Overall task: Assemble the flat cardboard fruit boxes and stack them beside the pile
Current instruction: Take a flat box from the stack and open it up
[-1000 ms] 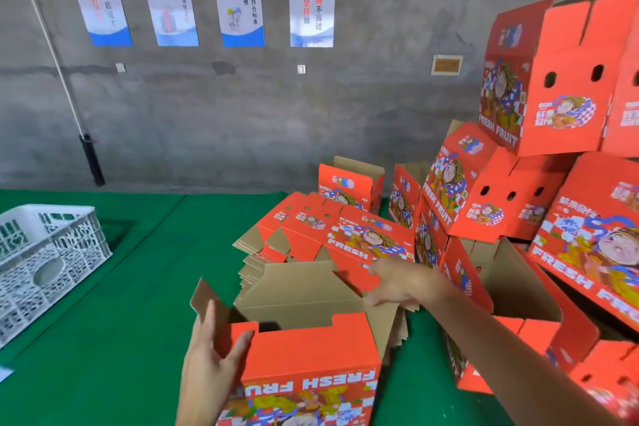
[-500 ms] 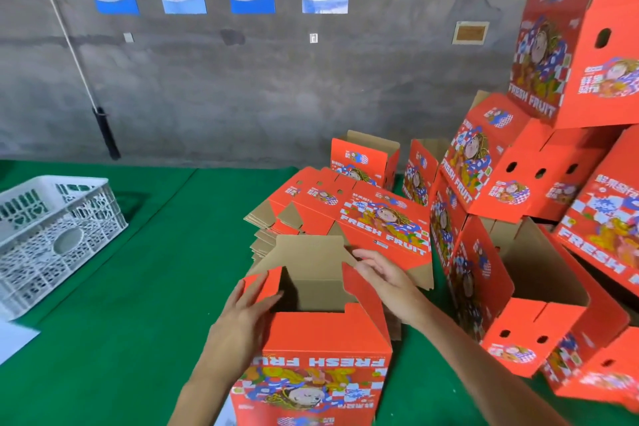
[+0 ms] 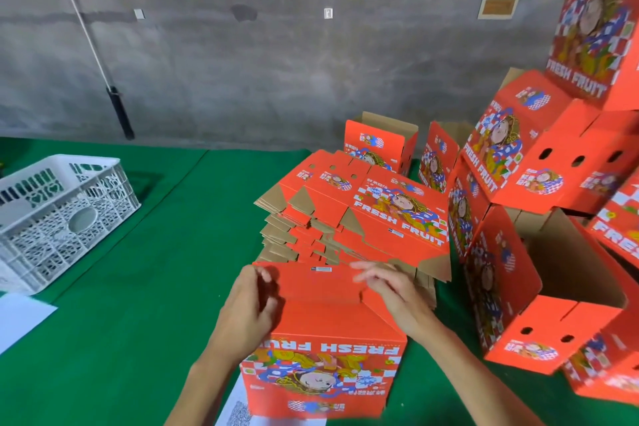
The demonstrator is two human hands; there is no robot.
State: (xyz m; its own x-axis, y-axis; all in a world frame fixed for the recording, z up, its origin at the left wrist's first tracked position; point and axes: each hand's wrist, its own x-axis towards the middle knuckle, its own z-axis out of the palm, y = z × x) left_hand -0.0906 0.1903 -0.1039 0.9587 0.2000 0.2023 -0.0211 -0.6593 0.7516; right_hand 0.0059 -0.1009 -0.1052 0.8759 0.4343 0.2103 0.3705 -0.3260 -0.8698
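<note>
Box [image 3: 325, 339] stands on the green tabletop [image 3: 138, 287] near its front edge, just in front of the flat stack [image 3: 345, 218], with its top flaps folded over. Left hand [image 3: 247, 315] pinches the flap's left end; right hand [image 3: 390, 290] lies with fingers spread and nearly straight on the right flap. To close well: press both flaps level, seat the tab fully, keep corners square before lifting to the assembled pile [image 3: 536, 162] at right.

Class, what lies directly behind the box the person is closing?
Behind the box stands the stack of flat cartons, top one printed FRESH FRUIT. The box and both hands hide the stack's lower front; its base cannot be seen.
</note>
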